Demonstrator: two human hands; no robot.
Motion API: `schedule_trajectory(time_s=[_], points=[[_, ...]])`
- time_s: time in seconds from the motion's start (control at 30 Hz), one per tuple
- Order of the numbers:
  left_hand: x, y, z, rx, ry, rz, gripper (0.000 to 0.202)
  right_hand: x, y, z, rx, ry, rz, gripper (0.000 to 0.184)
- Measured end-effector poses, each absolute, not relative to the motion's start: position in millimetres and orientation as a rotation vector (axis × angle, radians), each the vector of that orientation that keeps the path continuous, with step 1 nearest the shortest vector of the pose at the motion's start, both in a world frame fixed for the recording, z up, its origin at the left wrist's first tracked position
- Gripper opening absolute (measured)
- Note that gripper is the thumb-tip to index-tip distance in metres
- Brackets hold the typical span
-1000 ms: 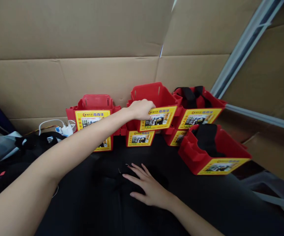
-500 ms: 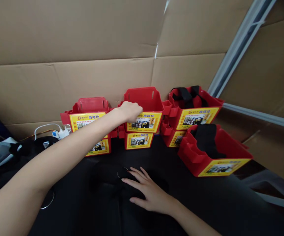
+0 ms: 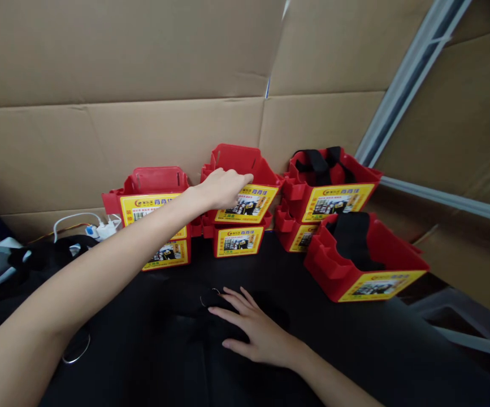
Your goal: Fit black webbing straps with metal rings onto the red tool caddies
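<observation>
Top middle bin: a red plastic bin [image 3: 245,183] with a yellow label, sitting tilted on the lower bin [image 3: 237,240] of the middle stack, against the cardboard wall [image 3: 143,68]. It is not seated level on the one beneath.

Left hand: the left hand [image 3: 221,188] reaches across with its grip closed over the near left rim of the top middle bin, fingers curled onto the edge above the label.

Right hand: the right hand [image 3: 255,328] lies flat on the black cloth [image 3: 143,339] covering the counter, fingers spread and pinching nothing; its fingertips rest just beside a small metal ring [image 3: 209,298] attached to the cloth.

Left stack: two red bins [image 3: 155,209], one on the other, both upright, just beside the middle stack.

Right stack: two more red bins [image 3: 329,192]; the upper one holds black straps [image 3: 319,161].

Loose bin: a single red bin [image 3: 365,260] stands apart from the row, nearer the viewer, turned at an angle, with black material inside.

Other items: a white plug and cable [image 3: 100,229] left of the bins; another metal ring [image 3: 75,349] on the cloth by the left forearm.

Progress, as judged: handling of the top middle bin looks mid-way, gripped and tipped but neither lifted clear nor settled; the cloth piece under the right hand is only held down.
</observation>
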State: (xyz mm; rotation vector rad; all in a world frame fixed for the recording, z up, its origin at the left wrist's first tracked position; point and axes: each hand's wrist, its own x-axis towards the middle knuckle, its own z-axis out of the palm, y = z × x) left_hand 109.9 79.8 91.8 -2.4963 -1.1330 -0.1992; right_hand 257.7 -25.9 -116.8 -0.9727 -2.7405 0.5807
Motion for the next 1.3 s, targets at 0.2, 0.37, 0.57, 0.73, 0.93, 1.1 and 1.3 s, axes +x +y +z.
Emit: schedule_trajectory(time_s=[0.2,0.37,0.57,0.73,0.93,1.1,1.3], points=[[115,89,77,-2.538,-1.124,-0.196,0.046,257,-25,-118,-0.971,-2.748,0.577,0.057],[112,90,69,-2.589,-1.154,-0.171,0.052,257,-25,-117,-0.971,-2.752,0.603,0.059],[103,89,70,-2.65,-1.105,-0.19,0.05,258,-24,-117,-0.983,-2.755,0.619,0.059],[108,93,70,-2.574,-1.133,-0.21,0.051,256,-25,-117,-0.99,-2.718,0.634,0.058],[99,31,19,-2.638,-0.89,-0.435,0.071,257,-26,-130,-0.978,-2.586,0.681,0.051],[69,-37,-94,-3.005,-1.294,-0.227,0.104,249,-26,-151,-0.999,-2.306,0.696,0.062],[61,-55,-128,-2.916,-1.704,-0.631,0.087,208,-37,-145,-1.068,-2.062,0.699,0.041]])
